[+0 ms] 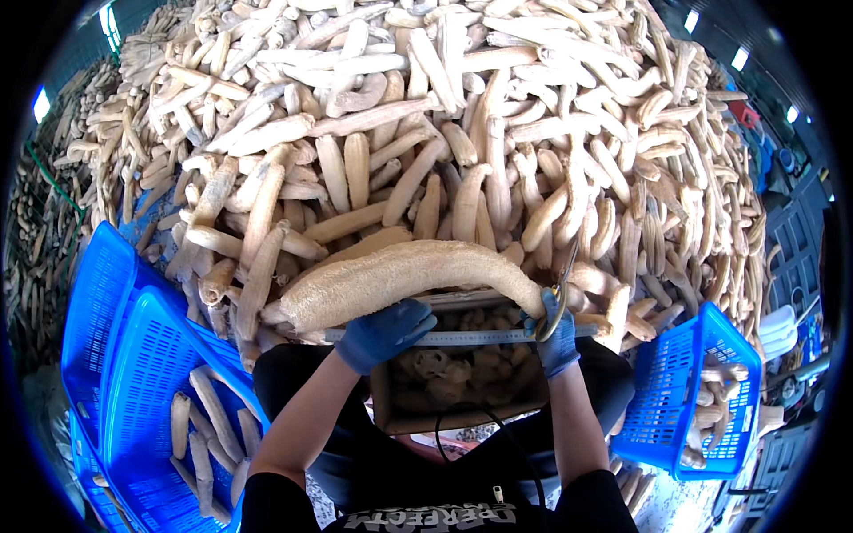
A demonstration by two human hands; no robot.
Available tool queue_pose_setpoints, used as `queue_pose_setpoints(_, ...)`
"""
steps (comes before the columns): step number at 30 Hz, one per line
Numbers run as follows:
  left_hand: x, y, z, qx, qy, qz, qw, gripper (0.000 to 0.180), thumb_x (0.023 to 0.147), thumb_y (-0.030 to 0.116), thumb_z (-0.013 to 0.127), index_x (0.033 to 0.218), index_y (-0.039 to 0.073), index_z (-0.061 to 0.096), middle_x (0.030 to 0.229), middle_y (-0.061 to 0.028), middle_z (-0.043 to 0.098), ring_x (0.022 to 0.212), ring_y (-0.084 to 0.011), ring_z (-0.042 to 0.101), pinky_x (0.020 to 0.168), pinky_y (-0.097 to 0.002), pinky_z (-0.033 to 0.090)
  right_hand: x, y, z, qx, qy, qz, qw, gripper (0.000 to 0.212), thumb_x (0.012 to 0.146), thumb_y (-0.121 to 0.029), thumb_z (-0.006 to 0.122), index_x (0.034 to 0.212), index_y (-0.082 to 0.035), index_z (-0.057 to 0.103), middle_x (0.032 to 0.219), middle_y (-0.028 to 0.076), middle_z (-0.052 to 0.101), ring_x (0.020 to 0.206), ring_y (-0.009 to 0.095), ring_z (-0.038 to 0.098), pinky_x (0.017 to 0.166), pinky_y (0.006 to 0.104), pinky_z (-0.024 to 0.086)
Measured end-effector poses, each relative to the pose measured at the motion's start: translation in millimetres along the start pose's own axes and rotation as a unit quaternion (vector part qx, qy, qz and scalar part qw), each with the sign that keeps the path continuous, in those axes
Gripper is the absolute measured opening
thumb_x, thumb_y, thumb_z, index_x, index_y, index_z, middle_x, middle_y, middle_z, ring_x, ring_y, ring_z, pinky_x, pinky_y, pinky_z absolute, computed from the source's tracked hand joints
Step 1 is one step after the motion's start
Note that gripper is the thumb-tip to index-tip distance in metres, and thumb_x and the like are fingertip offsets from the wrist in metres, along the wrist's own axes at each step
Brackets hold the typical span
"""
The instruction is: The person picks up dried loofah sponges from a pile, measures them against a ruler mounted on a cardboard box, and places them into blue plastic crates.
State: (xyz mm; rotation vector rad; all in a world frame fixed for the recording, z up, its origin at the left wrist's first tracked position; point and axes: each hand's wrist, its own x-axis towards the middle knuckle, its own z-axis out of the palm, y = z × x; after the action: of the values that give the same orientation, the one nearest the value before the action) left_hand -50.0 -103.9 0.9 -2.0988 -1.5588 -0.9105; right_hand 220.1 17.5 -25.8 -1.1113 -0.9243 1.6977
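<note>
Loofah point(413, 277) touches left hand point(386, 336), grip unclear; right hand point(557, 338) grasps gold-handled scissors point(562, 298).

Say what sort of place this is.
Probably a warehouse or workshop: a huge heap of what look like dried loofahs lies ahead, blue plastic baskets at both sides hold more, and a ruler is in view.
</note>
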Motion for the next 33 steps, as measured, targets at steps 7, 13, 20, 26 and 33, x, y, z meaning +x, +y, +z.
queue_pose_setpoints(7, -21.9, 28.3, 28.1, -0.078, 0.009, -0.019, 0.997, 0.035, 0.073, 0.032, 0.069, 0.103, 0.017, 0.063, 0.104, -0.0046, 0.062, 0.095, -0.0198, 0.06, 0.084, -0.0365, 0.046, 4.4, 26.4, -24.7, -0.015, 0.047, -0.051, 0.997, 0.021, 0.089, -0.027, 0.058, 0.1, -0.009, 0.056, 0.076, 0.002, 0.06, 0.053, 0.011, 0.054, 0.041, 0.0221, 0.042)
queue_pose_setpoints(13, -18.5, -5.1, 53.2, 0.28, -0.203, -0.119, 0.931, 0.083, 0.072, 0.043, 0.067, 0.142, 0.024, 0.026, 0.146, -0.015, 0.024, 0.134, -0.0356, 0.02, 0.107, -0.058, 0.013, 9.7, 45.1, -38.1, -0.037, 0.007, -0.042, 0.998, 0.018, 0.089, -0.025, 0.059, 0.094, -0.01, 0.053, 0.066, 0.002, 0.056, 0.043, 0.011, 0.051, 0.033, 0.021, 0.039)
queue_pose_setpoints(20, -53.3, -19.3, 84.4, 0.219, -0.257, -0.213, 0.917, 0.06, 0.084, 0.011, 0.049, 0.139, 0.026, 0.03, 0.127, -0.0138, 0.041, 0.124, -0.0316, 0.035, 0.102, -0.0618, 0.018, 1.6, 49.0, -26.3, -0.109, 0.037, 0.082, 0.99, 0.022, 0.091, -0.031, 0.053, 0.102, -0.013, 0.051, 0.074, 0.006, 0.058, 0.047, 0.015, 0.055, 0.036, 0.0243, 0.043)
queue_pose_setpoints(26, -58.7, -28.7, 95.1, 0.189, -0.249, -0.227, 0.922, 0.06, 0.08, 0.013, 0.052, 0.136, 0.027, 0.035, 0.121, -0.0124, 0.043, 0.12, -0.0304, 0.036, 0.1, -0.0612, 0.021, 25.0, 64.6, -84.3, 0.032, 0.034, 0.067, 0.997, 0.039, 0.093, -0.039, 0.044, 0.122, -0.014, 0.048, 0.099, 0.014, 0.06, 0.07, 0.02, 0.062, 0.051, 0.0301, 0.051)
queue_pose_setpoints(33, -64.9, -27.1, 95.4, 0.256, -0.222, -0.195, 0.92, 0.06, 0.075, 0.017, 0.058, 0.132, 0.027, 0.042, 0.117, -0.0098, 0.045, 0.118, -0.0256, 0.039, 0.1, -0.0569, 0.025, 7.2, 36.9, -58.4, 0.041, 0.078, 0.019, 0.996, 0.029, 0.091, -0.039, 0.052, 0.099, -0.01, 0.05, 0.091, 0.015, 0.063, 0.061, 0.019, 0.063, 0.051, 0.028, 0.051)
